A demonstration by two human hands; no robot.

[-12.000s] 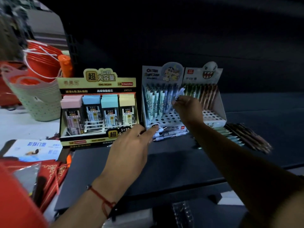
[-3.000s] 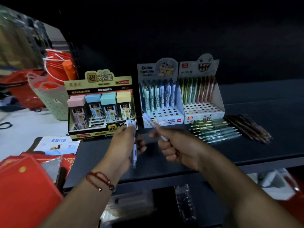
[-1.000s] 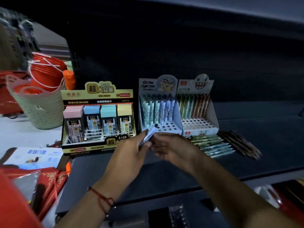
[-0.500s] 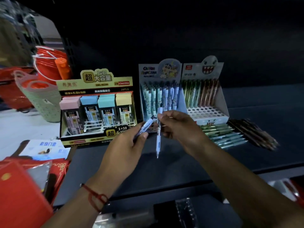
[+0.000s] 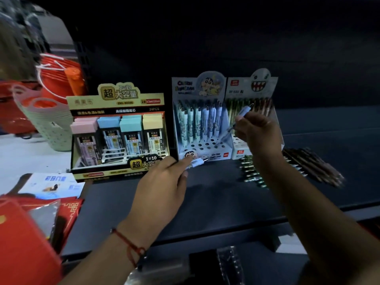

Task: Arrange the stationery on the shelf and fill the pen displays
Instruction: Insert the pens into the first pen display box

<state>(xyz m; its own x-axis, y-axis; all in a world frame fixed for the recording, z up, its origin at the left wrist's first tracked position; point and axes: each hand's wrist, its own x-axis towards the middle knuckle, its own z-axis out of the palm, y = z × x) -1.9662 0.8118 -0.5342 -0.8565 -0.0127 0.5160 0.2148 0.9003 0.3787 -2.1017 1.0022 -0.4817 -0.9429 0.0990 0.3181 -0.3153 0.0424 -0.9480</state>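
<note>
Item: blue pen, pinched in the right hand. Long axis tilted, cap up and right of the grip, tip down and left of it, just above the holes of the cartoon pen display. Free holes lie below and left of the grip; the right hand is the nearer. Second pen, held in the left hand, cap projecting forward toward the display's front edge. Loose pens lie on the shelf below the right wrist.
</note>
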